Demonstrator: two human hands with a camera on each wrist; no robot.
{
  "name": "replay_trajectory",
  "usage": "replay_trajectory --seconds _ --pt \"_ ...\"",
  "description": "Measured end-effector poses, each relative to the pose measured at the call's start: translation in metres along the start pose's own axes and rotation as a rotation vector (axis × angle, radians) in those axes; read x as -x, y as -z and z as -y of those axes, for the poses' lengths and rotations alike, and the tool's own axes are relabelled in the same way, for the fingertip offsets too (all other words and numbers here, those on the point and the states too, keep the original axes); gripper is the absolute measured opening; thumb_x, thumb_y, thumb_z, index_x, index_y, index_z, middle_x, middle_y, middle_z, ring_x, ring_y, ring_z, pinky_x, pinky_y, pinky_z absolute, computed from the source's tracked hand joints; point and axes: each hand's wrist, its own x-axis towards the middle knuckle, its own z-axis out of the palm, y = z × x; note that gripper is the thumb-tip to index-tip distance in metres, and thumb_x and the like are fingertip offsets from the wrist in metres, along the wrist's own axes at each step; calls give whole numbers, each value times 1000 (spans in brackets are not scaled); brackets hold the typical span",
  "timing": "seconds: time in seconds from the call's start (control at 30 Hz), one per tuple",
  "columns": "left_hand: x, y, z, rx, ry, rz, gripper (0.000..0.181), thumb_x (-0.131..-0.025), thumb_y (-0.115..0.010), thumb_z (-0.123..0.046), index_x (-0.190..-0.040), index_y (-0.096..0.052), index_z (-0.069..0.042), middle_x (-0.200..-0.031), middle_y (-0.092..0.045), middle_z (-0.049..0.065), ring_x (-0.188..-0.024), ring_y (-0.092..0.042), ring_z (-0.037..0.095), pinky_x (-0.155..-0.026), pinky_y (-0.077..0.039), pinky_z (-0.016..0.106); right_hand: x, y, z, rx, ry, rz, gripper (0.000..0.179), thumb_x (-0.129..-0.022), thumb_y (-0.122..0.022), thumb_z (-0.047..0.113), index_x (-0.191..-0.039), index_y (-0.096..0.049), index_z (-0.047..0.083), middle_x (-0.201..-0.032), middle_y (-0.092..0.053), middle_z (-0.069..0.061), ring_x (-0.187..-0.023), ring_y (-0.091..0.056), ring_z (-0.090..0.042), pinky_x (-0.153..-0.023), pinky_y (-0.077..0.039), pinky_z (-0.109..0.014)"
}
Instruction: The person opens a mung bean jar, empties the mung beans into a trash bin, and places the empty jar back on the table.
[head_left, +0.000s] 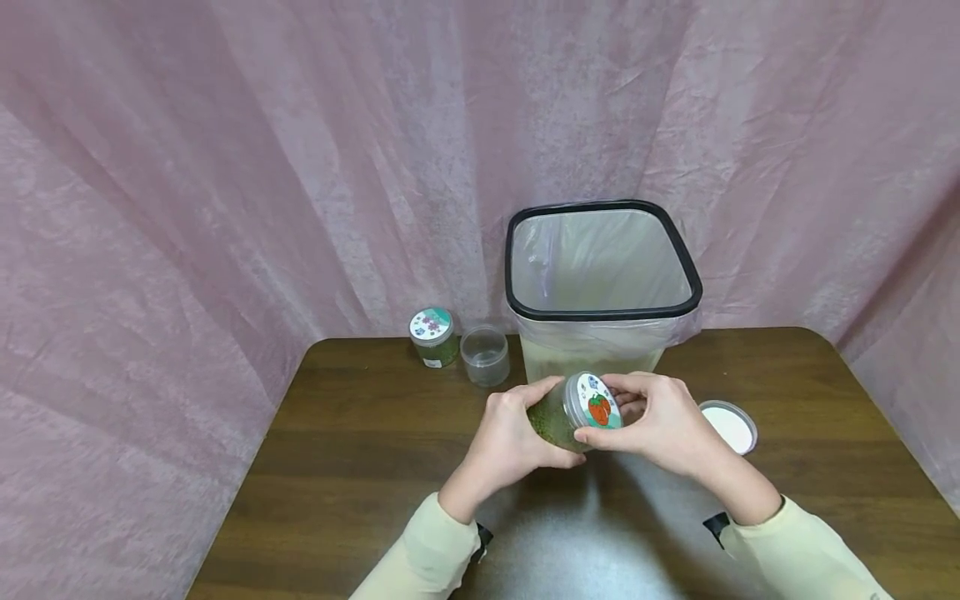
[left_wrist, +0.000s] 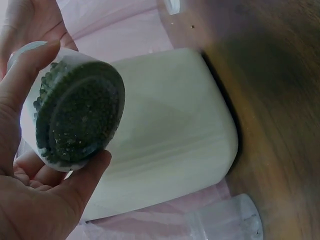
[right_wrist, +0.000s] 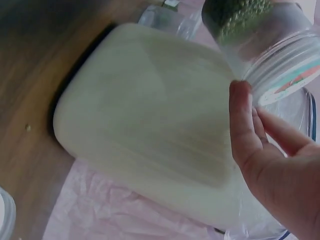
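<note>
A clear jar (head_left: 550, 419) partly filled with small green beans is held tilted in front of the bin. My left hand (head_left: 506, 437) grips its body, with the thumb and fingers on opposite sides. The jar's lid (head_left: 597, 402) carries an orange-red fruit picture and is on the jar. My right hand (head_left: 663, 421) holds this lid by its rim, between thumb and fingers. From the left wrist view, the jar's base (left_wrist: 82, 115) shows green beans through it. In the right wrist view, the fingers (right_wrist: 243, 107) touch the lid's edge.
Behind the hands stands a pale bin (head_left: 592, 360) with a black rim and clear liner. Left of it are an uncovered clear jar (head_left: 485, 360) and a lidded jar of green contents (head_left: 435, 342). A loose white lid (head_left: 729, 428) lies at right on the wooden table (head_left: 337, 467).
</note>
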Motion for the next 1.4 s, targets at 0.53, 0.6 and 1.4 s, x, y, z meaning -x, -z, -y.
replay_trajectory --seconds 0.53,0.6,1.4 --pt "-3 0 4 -167 -85 -35 89 -52 -88 -37 -132 -52 -19 -126 -59 -9 -116 -53 8 -96 -48 25 -10 5 7 49 -4 82 77 -63 -78 57 -123 -55 14 -104 -66 1 -86 -67 -11 -70 -57 -23" --pt "-3 0 4 -165 -82 -35 89 -52 -88 -36 -131 -53 -19 -126 -59 -9 -116 -53 8 -96 -48 25 -10 5 6 34 16 89 83 -62 -79 56 -128 -52 13 -113 -63 0 -91 -67 -14 -73 -57 -25" --pt "-1 -3 2 -184 -123 -41 92 -51 -89 -36 -132 -51 -16 -129 -57 -7 -119 -51 9 -100 -45 25 -5 0 5 67 -64 -1 72 -62 -75 62 -115 -59 15 -93 -70 2 -81 -68 -8 -65 -55 -21"
